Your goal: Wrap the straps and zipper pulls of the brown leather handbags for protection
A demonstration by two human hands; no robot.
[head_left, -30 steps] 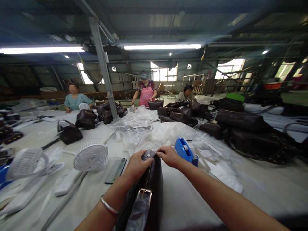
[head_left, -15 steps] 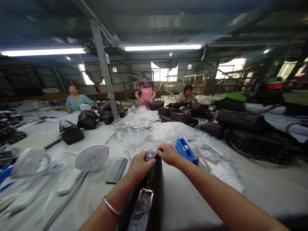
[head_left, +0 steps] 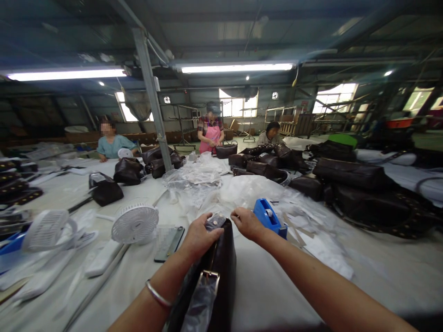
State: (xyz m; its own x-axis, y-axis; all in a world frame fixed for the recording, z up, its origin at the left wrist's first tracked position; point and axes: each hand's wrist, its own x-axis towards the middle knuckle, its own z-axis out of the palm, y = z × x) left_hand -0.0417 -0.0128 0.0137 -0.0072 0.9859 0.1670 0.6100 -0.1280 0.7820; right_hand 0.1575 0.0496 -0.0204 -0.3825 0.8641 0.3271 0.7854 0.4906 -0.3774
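Note:
A dark brown leather handbag (head_left: 226, 267) stands on the table in front of me, running away from my body. Toward its near end is a metal buckle (head_left: 209, 276) with a strap wrapped in clear film (head_left: 200, 306). My left hand (head_left: 198, 237) grips the bag's far end, thumb on one side, holding a film-wrapped strap tab (head_left: 215, 222) that carries a small round stud. Just right of that end, my right hand (head_left: 246, 223) is closed in a pinch, slightly apart from the bag. Whatever may be between its fingertips is hidden.
A blue tape dispenser (head_left: 270, 216) stands beyond my right hand. Left of the bag lie a phone (head_left: 175, 244) and a white fan (head_left: 135, 223). Crumpled plastic film (head_left: 200, 173) covers the middle; dark bags (head_left: 356, 175) pile up at right. Three people are across the table.
My right hand has moved a little to the right, off the bag's far end. My left hand keeps its grip, and the view has shifted slightly.

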